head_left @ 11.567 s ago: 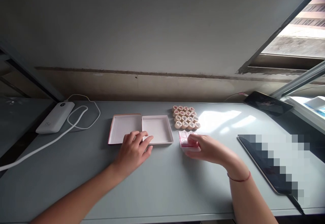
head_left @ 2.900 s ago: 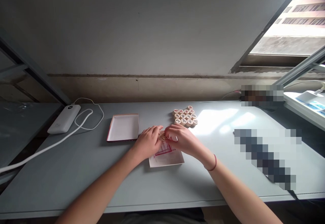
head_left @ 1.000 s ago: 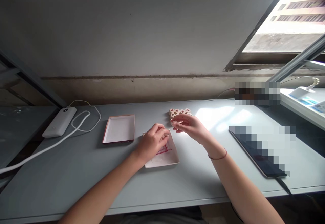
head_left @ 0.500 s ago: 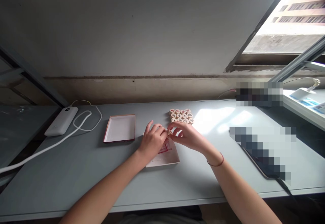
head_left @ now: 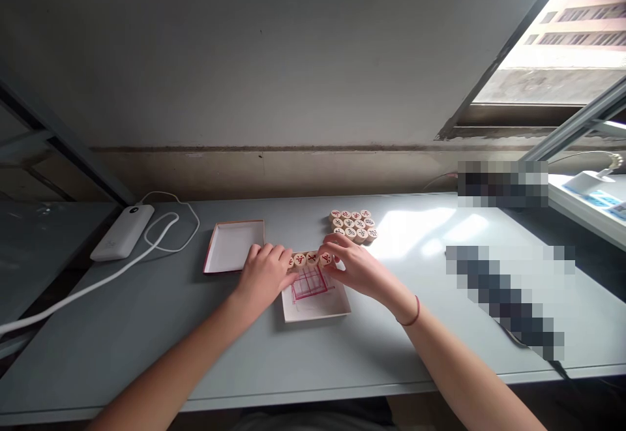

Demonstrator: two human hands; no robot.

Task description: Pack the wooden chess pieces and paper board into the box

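Note:
A row of round wooden Chinese chess pieces [head_left: 300, 259] with red characters lies along the far side of a shallow white box [head_left: 317, 310] with red lines drawn on its floor. At the row's left end, my left hand [head_left: 267, 271] has its fingers and thumb closed around the end piece, which it partly covers. My right hand [head_left: 355, 261] pinches the rightmost piece [head_left: 325, 259] between thumb and fingers. Just behind the box, a block of stacked chess pieces [head_left: 355, 223] stands in rows, some with red and some with dark characters.
To the left lies an open box lid [head_left: 235, 247] with a white inside. A white power bank [head_left: 122, 232] with a white cable [head_left: 92, 287] is at the far left. On the right is a blurred-out dark object [head_left: 508, 300]. A wall closes the desk [head_left: 161, 340] at the back.
My left hand has moved left, away from my right hand, to the other end of the row. The red-character pieces between the hands are now uncovered. My right hand stays near the same corner.

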